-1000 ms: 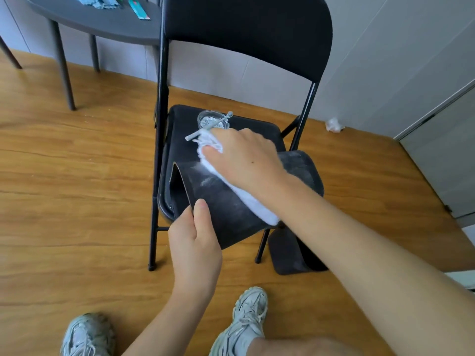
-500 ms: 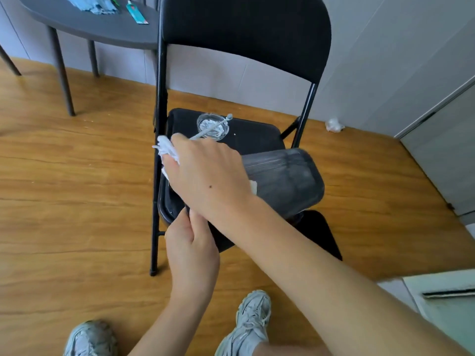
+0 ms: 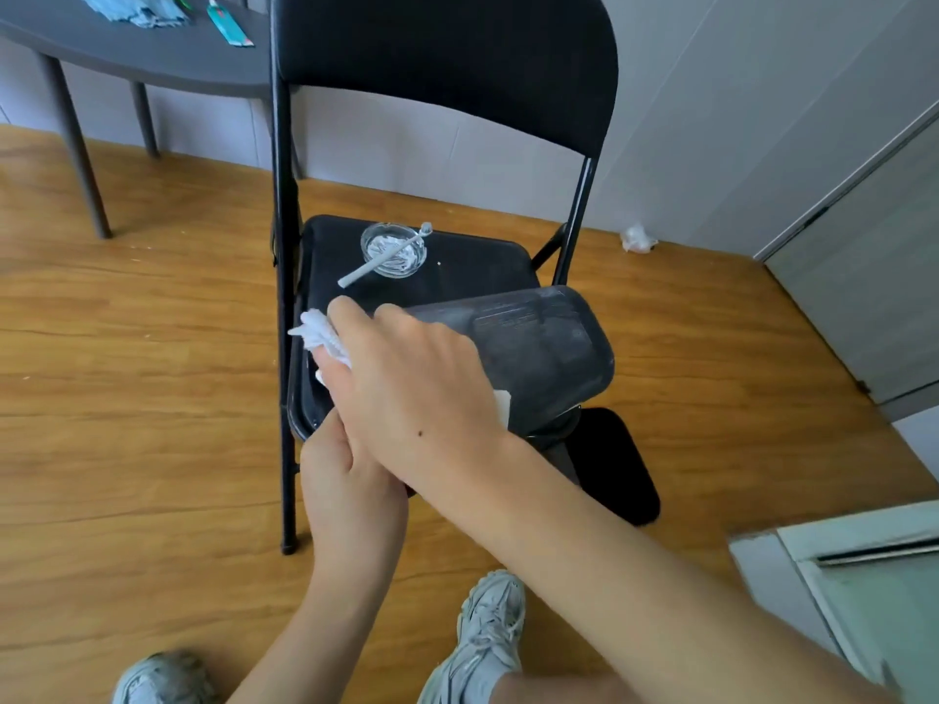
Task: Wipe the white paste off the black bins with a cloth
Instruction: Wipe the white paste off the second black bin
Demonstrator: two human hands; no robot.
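The bin (image 3: pixel 533 348) lies tipped on the chair (image 3: pixel 457 266). R hand (image 3: pixel 416 383) presses the cloth (image 3: pixel 320 335) on it, fingers curled w/ cloth. L hand (image 3: pixel 350 480) grips the near rim. Bin looks light, stiff, prob slippery; hold the rim. Cloth's soft.

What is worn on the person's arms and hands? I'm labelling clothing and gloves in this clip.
Nothing is worn on either. The left hand and right hand are bare, with no gloves, rings, watch or bracelets visible. Both forearms are uncovered as far as the frame shows them, with no sleeve edge in view. The only mark is a small dark mole on the back of the right hand.
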